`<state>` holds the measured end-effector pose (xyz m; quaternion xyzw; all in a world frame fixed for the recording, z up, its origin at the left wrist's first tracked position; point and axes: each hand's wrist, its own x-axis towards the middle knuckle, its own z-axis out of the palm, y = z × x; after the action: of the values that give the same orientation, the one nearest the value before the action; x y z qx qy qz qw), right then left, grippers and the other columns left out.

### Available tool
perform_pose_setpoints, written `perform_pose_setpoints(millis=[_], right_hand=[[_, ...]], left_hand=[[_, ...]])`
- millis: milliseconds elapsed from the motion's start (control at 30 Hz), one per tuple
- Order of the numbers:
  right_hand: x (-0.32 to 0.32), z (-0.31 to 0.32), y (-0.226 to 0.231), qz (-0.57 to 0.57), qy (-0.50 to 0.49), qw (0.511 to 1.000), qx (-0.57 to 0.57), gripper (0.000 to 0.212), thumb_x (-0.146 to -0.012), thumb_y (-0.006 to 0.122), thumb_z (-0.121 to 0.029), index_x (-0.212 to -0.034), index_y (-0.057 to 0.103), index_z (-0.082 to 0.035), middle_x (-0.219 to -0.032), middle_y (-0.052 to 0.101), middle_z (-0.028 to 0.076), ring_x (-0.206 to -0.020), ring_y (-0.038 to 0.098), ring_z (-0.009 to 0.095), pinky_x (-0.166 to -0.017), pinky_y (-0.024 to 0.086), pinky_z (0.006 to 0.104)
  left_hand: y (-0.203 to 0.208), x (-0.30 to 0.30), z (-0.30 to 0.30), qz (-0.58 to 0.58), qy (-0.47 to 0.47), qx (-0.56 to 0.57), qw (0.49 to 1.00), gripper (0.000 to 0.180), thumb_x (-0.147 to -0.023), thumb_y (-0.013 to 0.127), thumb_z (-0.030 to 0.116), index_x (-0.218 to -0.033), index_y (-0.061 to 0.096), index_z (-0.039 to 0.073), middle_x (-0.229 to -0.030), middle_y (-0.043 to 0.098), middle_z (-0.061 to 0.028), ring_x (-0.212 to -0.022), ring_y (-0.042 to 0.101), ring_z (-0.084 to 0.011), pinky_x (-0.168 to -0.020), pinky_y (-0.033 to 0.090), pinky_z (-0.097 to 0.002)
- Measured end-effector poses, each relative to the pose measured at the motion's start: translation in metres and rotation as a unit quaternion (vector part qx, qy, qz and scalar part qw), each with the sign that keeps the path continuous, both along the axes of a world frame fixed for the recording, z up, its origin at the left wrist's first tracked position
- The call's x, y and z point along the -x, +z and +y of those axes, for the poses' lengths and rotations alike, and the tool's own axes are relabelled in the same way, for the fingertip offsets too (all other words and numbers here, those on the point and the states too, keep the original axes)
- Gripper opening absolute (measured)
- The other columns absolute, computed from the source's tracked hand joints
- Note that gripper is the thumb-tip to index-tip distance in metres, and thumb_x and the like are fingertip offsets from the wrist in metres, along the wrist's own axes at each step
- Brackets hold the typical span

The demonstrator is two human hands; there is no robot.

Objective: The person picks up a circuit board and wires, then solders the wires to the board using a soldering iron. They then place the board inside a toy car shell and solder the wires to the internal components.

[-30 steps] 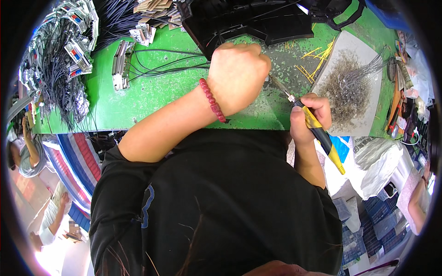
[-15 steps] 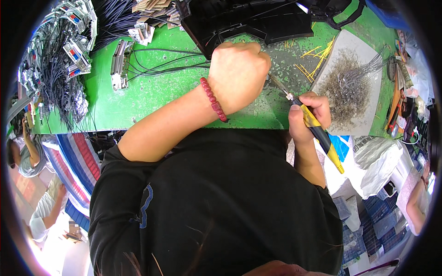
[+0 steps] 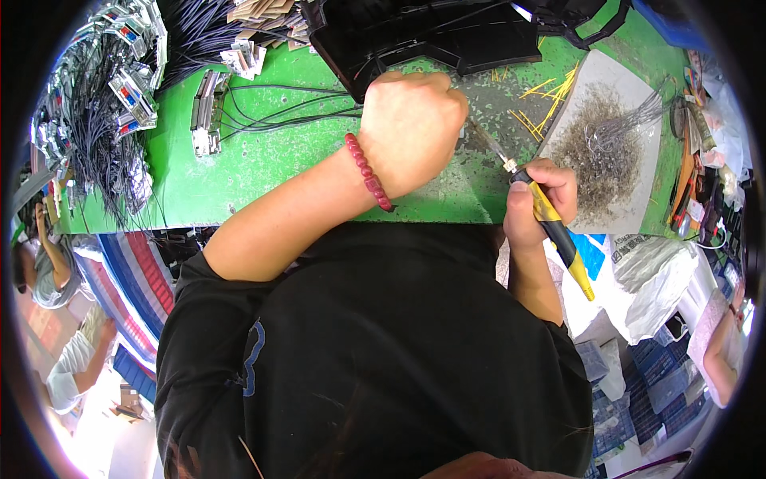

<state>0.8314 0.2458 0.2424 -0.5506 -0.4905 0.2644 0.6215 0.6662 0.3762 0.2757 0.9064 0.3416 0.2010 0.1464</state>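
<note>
My right hand [image 3: 542,199] grips a yellow-and-black soldering iron [image 3: 558,231] like a pen. The iron's metal tip slants up and left, close beside the fingers of my left hand [image 3: 416,132]. That left hand is closed in a fist over the green bench, with a red bead bracelet on its wrist. Thin black cables [image 3: 291,122] run into it from a silver metal connector housing [image 3: 209,113] lying to the left. The fingertips and the cable ends are hidden behind the back of the hand.
A black plastic fixture [image 3: 423,40] stands behind my left hand. Yellow thin strips [image 3: 550,104] lie by a grey board [image 3: 646,176] covered in solder debris and wire. Bundles of cables with metal connectors [image 3: 132,96] fill the far left. Other people [image 3: 76,359] are at the left edge.
The soldering iron has shifted slightly right in my right hand, its tip drawing back a little from my left fist. My left hand has hardly moved.
</note>
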Motion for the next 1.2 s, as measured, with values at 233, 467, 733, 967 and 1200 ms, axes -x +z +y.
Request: perform_pose_setpoints(millis=[233,467,733,967,1200], right_hand=[[0.01,0.008,0.009,0.071,0.003,0.997,-0.001,0.042,-0.093,0.065,-0.02,-0.126,0.047,0.001,-0.105,0.066,0.022,-0.072,0.062,0.014,-0.068,0.051,0.0267],[0.006,0.034,0.022,-0.224,-0.009,0.974,0.042,0.022,-0.079,0.076,-0.003,-0.097,0.065,-0.004,-0.08,0.068,0.01,-0.064,0.067,0.014,-0.057,0.052,0.0241],[0.018,0.053,0.011,-0.089,-0.009,0.995,0.037,0.028,-0.079,0.071,0.005,-0.102,0.06,-0.006,-0.075,0.062,0.004,-0.061,0.057,0.007,-0.058,0.047,0.0213],[0.012,0.05,0.011,-0.184,-0.018,0.982,-0.048,0.027,-0.074,0.073,0.008,-0.094,0.062,-0.007,-0.075,0.067,0.008,-0.058,0.062,0.016,-0.054,0.049,0.0266],[0.009,0.044,0.008,-0.32,0.009,0.947,0.007,0.027,-0.071,0.072,0.005,-0.092,0.063,-0.009,-0.074,0.067,0.008,-0.058,0.064,0.024,-0.052,0.049,0.0307]], left_hand=[[0.002,0.003,0.002,0.012,-0.012,-0.004,1.0,0.012,-0.073,0.064,0.01,-0.063,0.057,0.007,-0.067,0.055,-0.0072,-0.065,0.06,-0.0271,-0.061,0.049,-0.0386],[0.014,0.008,0.003,-0.07,0.015,0.099,0.993,0.006,-0.076,0.066,0.008,-0.075,0.062,0.004,-0.078,0.061,-0.0089,-0.076,0.062,-0.03,-0.067,0.051,-0.0388],[0.015,0.016,0.007,-0.142,-0.05,0.062,0.987,0.016,-0.071,0.073,0.009,-0.083,0.062,0.007,-0.081,0.061,-0.0084,-0.082,0.062,-0.0272,-0.078,0.048,-0.0392],[-0.001,0.005,0.001,0.019,-0.02,-0.04,0.999,0.017,-0.066,0.077,0.018,-0.074,0.062,0.013,-0.073,0.059,0.0003,-0.076,0.06,-0.0182,-0.068,0.042,-0.0363],[0.027,0.009,0.001,-0.068,0.019,-0.063,0.996,0.019,-0.068,0.075,0.014,-0.084,0.068,0.01,-0.124,0.055,-0.0115,-0.115,0.051,-0.0336,-0.088,0.044,-0.0399]])
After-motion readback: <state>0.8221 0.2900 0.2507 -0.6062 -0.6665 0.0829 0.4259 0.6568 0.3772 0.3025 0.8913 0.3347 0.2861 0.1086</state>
